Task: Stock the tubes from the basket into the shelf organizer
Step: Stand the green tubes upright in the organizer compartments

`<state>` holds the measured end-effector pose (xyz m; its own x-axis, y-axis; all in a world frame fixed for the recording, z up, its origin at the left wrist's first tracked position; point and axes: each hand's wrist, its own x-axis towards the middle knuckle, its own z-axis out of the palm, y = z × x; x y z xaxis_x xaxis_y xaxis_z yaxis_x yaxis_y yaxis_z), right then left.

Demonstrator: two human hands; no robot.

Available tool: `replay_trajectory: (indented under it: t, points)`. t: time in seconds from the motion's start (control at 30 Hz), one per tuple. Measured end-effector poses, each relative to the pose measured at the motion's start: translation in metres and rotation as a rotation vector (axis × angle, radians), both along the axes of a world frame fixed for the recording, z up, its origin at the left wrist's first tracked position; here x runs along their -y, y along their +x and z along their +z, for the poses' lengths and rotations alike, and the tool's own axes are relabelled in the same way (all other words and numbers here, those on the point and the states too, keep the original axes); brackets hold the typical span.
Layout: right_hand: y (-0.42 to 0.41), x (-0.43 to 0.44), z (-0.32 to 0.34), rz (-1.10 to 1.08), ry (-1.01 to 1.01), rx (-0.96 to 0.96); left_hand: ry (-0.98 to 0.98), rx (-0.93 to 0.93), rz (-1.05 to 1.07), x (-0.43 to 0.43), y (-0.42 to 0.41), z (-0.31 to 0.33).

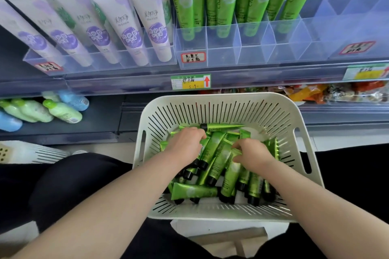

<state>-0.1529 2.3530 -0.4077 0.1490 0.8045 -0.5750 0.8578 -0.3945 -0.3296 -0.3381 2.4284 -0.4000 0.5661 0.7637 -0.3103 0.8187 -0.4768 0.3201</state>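
Note:
A white slotted basket [229,109] rests on my lap, holding several green tubes [212,149] with black caps in a loose pile. Both hands are inside it. My left hand [185,143] is curled down onto the tubes at the pile's left, fingers closed around one. My right hand [252,153] presses into the pile's right side, fingers curled on tubes. Above, a clear shelf organizer [223,50] with several compartments holds upright green tubes [185,2] in its back rows; its front compartments are bare.
Purple-and-white tubes [130,27] fill a clear organizer to the left. Another clear organizer [347,27] stands at the right. Green and blue bottles [61,109] lie on the lower shelf left, snack packets [315,92] at lower right. A white basket [31,151] sits at the left.

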Motion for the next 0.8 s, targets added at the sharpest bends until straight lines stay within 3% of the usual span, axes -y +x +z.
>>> replay_trajectory:
  t: [0.2, 0.3, 0.67, 0.8]
  points:
    - [0.026, -0.001, 0.061, 0.021, 0.259, -0.037, -0.019, -0.022, -0.019, -0.004, 0.031, -0.007]
    - [0.044, 0.001, 0.082, 0.069, 0.312, -0.002, -0.119, -0.095, 0.020, -0.002, 0.055, -0.013]
    - [0.061, -0.007, 0.058, 0.148, 0.400, 0.031, -0.304, -0.300, -0.121, 0.000, 0.094, -0.034]
    - [0.059, -0.009, 0.056, 0.172, 0.423, 0.072, -0.281, -0.358, -0.213, -0.001, 0.097, -0.042]
